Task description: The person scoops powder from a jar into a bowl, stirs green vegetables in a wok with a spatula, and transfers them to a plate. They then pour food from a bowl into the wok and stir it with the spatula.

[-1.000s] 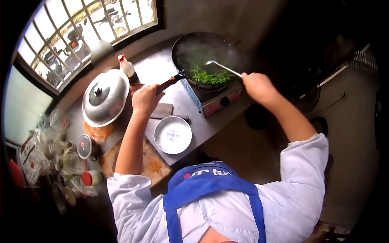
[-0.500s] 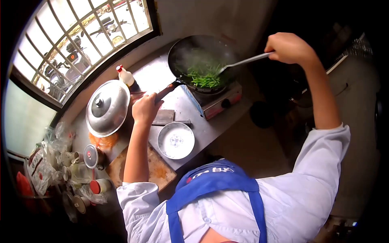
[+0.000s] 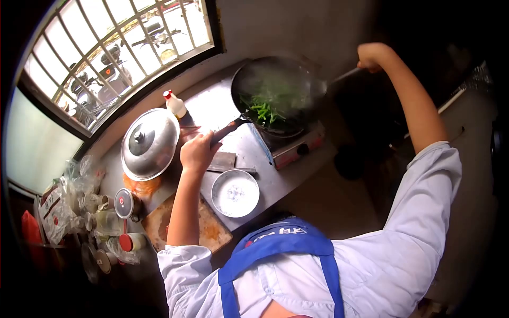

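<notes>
My left hand (image 3: 197, 153) is wrapped around the handle (image 3: 228, 131) of a dark wok (image 3: 239, 79). Steam rises from chopped green vegetables (image 3: 265, 110) in the wok's lower part and blurs their far side. Up at the right, my right hand (image 3: 374, 56) grips a long-handled metal spatula (image 3: 344, 77). Its head is smeared and sits by the wok's right rim. Beneath the wok stands a portable gas stove (image 3: 297, 153).
Left of my left hand are a domed metal lid (image 3: 150, 146) and a red-capped bottle (image 3: 175, 104). Closer in lie a cleaver (image 3: 225, 160), a white plate (image 3: 235, 193) and a wooden cutting board (image 3: 212, 228). Jars (image 3: 125, 203) and plastic bags crowd the left end.
The spatula has swung from over the vegetables to the wok's right rim, my right hand shifting slightly right. My left hand stays on the handle. The whole view has shifted a little.
</notes>
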Tool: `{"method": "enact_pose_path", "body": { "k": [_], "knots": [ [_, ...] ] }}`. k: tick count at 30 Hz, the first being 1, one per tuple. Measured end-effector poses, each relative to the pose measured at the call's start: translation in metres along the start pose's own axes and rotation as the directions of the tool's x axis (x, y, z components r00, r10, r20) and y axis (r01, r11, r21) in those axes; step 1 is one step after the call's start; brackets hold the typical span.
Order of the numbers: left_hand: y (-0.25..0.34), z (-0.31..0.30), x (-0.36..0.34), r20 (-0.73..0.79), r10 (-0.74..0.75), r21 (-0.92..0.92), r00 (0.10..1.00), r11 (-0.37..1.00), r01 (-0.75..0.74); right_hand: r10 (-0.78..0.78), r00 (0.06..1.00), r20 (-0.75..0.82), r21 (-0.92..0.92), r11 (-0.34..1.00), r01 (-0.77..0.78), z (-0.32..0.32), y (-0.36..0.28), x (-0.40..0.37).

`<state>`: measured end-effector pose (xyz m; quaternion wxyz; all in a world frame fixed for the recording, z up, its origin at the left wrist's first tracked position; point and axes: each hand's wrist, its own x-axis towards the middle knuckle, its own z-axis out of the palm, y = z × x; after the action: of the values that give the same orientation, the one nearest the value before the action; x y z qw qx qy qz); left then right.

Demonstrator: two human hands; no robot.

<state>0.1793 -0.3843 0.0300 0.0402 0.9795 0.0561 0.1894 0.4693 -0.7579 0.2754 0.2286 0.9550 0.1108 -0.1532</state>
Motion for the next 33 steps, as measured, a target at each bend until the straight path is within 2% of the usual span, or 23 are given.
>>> {"method": "enact_pose_path", "body": {
  "k": [1, 3, 5, 7, 8, 9, 12, 15, 16, 19, 20, 22, 23, 26, 27, 29, 30, 32, 33],
  "knots": [
    [-0.001, 0.000, 0.000, 0.039, -0.019, 0.006, 0.999, 1.000, 0.019, 0.035, 0.999, 0.011, 0.126, 0.991, -0.037, 0.013, 0.007, 0.020],
    [-0.002, 0.002, 0.001, 0.046, -0.019, 0.000, 0.999, 1.000, 0.019, -0.008, 0.999, 0.035, 0.241, 0.970, -0.001, 0.051, 0.006, 0.057],
    [-0.001, -0.001, 0.001, 0.046, -0.018, 0.002, 0.999, 1.000, 0.018, -0.135, 0.987, -0.091, 0.273, 0.949, 0.155, 0.092, -0.005, 0.082],
    [0.001, -0.004, 0.000, 0.050, -0.016, 0.026, 0.999, 1.000, 0.015, -0.007, 0.958, -0.287, 0.320, 0.942, 0.103, 0.093, -0.036, 0.043],
    [0.001, -0.005, 0.000, 0.052, -0.015, 0.026, 0.999, 1.000, 0.013, -0.024, 0.888, -0.460, 0.250, 0.956, 0.155, 0.101, -0.042, 0.039],
    [0.000, -0.004, 0.000, 0.048, -0.015, 0.027, 0.999, 1.000, 0.014, -0.019, 0.890, -0.455, 0.254, 0.955, 0.150, 0.098, -0.047, 0.026],
    [0.000, -0.004, 0.001, 0.039, -0.011, 0.027, 0.999, 1.000, 0.009, -0.184, 0.823, -0.538, 0.050, 0.967, 0.249, 0.075, -0.052, -0.018],
    [0.000, -0.001, 0.000, 0.015, -0.015, 0.031, 1.000, 0.999, 0.014, -0.192, 0.797, -0.573, 0.099, 0.949, 0.300, 0.060, -0.032, -0.036],
    [0.001, -0.001, 0.000, 0.018, -0.014, 0.031, 1.000, 0.999, 0.013, -0.146, 0.824, -0.548, 0.115, 0.962, 0.247, 0.051, -0.026, -0.034],
    [0.003, -0.007, -0.001, 0.017, -0.016, 0.047, 1.000, 0.999, 0.015, -0.054, 0.869, -0.491, 0.073, 0.992, 0.103, 0.041, -0.005, 0.018],
    [0.005, -0.010, -0.002, 0.022, -0.004, 0.058, 1.000, 0.998, 0.003, -0.079, 0.862, -0.500, 0.059, 0.990, 0.124, 0.039, -0.002, 0.035],
    [0.008, -0.016, -0.002, 0.021, -0.032, 0.063, 0.999, 0.998, 0.030, -0.042, 0.927, -0.372, 0.119, 0.989, 0.092, 0.035, -0.005, 0.070],
    [0.009, -0.018, -0.002, 0.024, -0.026, 0.061, 0.999, 0.998, 0.024, -0.068, 0.922, -0.381, 0.110, 0.987, 0.118, 0.037, -0.014, 0.085],
    [0.013, -0.018, -0.002, 0.037, -0.061, 0.086, 0.997, 0.995, 0.058, -0.341, 0.696, -0.632, -0.019, 0.905, 0.426, 0.049, -0.039, 0.102],
    [0.014, -0.018, -0.003, 0.051, -0.068, 0.087, 0.996, 0.994, 0.063, -0.349, 0.697, -0.627, -0.012, 0.898, 0.439, 0.048, -0.047, 0.094],
    [0.016, -0.018, -0.003, 0.040, -0.079, 0.087, 0.996, 0.993, 0.075, -0.582, 0.465, -0.667, -0.352, 0.796, 0.492, 0.044, -0.057, 0.064],
    [0.016, -0.017, -0.003, 0.051, -0.080, 0.080, 0.996, 0.994, 0.076, -0.581, 0.477, -0.659, -0.345, 0.797, 0.495, 0.044, -0.061, 0.044],
    [0.014, -0.017, -0.002, 0.058, -0.070, 0.072, 0.996, 0.995, 0.066, -0.674, 0.398, -0.622, -0.561, 0.739, 0.374, 0.039, -0.063, -0.005],
    [0.012, -0.016, -0.002, 0.052, -0.048, 0.067, 0.998, 0.997, 0.044, -0.658, 0.413, -0.630, -0.552, 0.753, 0.359, 0.033, -0.059, -0.027]
  ]
}}
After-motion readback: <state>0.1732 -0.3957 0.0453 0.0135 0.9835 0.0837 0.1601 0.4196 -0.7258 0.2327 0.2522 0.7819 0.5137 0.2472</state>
